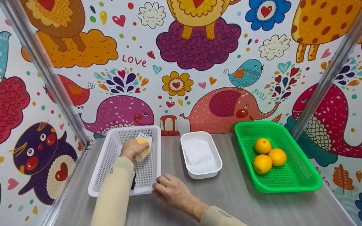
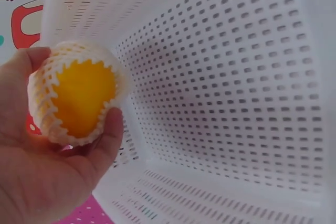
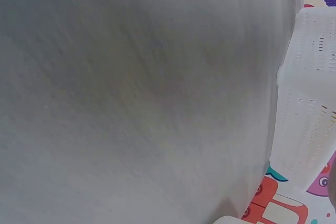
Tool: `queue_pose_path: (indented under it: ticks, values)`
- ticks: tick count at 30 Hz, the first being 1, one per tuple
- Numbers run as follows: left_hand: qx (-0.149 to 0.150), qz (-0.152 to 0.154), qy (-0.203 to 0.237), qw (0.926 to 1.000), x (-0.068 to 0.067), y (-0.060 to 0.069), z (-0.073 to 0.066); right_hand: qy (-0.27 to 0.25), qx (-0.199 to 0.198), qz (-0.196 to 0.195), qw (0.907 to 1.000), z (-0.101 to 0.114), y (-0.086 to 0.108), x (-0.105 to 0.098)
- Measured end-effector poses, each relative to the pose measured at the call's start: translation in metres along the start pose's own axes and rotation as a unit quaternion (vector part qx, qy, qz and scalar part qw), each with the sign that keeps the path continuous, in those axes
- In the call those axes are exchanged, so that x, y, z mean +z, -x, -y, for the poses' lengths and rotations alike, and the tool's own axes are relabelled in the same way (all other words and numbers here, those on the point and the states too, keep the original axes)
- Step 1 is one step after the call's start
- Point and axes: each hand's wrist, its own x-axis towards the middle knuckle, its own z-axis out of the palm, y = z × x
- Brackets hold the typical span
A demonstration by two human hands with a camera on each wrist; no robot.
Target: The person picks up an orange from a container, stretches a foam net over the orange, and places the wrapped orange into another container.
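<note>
My left hand (image 1: 133, 148) is inside the white perforated basket (image 1: 160, 157) and holds an orange (image 2: 84, 98) in a white foam fruit net (image 2: 44, 95). The thumb and fingers wrap the net, and bare yellow-orange peel shows at its opening in the left wrist view. Just outside the basket's near right corner is my right hand (image 1: 174, 192), its fingers loosely curled with nothing seen in them. Whether those fingers touch the basket rim, I cannot tell. The right wrist view shows mainly tabletop, with only a sliver of skin at its right edge.
A small white tub (image 1: 201, 174) stands in the middle of the grey table (image 1: 231, 201). On the right, a green perforated basket (image 1: 297, 175) carries three bare oranges (image 1: 262, 164). Behind is a cartoon-patterned wall (image 1: 174, 106), with metal posts (image 1: 317, 91) at both sides.
</note>
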Motion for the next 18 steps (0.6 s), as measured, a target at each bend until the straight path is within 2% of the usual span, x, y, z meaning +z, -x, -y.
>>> queue_pose_path:
  ticks: [5,9,10,12,14,16,17,18]
  values:
    - [-0.006,0.020,0.004,0.9998,0.011,-0.010,-0.007,0.004,-0.009,-0.004,0.9999,-0.003,-0.002,0.001]
    - [-0.009,0.044,-0.003,0.9990,0.020,-0.022,-0.008,0.006,-0.013,-0.009,0.9998,-0.004,-0.003,0.001]
    - [0.004,0.050,-0.005,0.9988,0.029,-0.040,0.005,0.006,-0.015,-0.010,0.9998,-0.004,-0.003,0.001]
    - [0.007,0.060,-0.017,0.9980,0.033,-0.046,0.006,0.008,-0.018,-0.010,0.9998,-0.004,-0.002,0.000]
    - [0.006,0.068,-0.017,0.9976,0.035,-0.045,0.005,0.010,-0.018,-0.009,0.9998,-0.005,-0.001,-0.001]
    - [0.004,0.073,-0.015,0.9972,0.034,-0.039,0.002,0.012,-0.017,-0.007,0.9998,-0.005,0.000,-0.001]
    - [-0.011,0.078,-0.015,0.9968,0.025,-0.020,-0.012,0.012,-0.017,-0.006,0.9998,-0.006,0.000,-0.002]
    - [-0.014,0.081,-0.010,0.9966,0.024,-0.016,-0.014,0.011,-0.015,-0.005,0.9998,-0.007,0.001,-0.002]
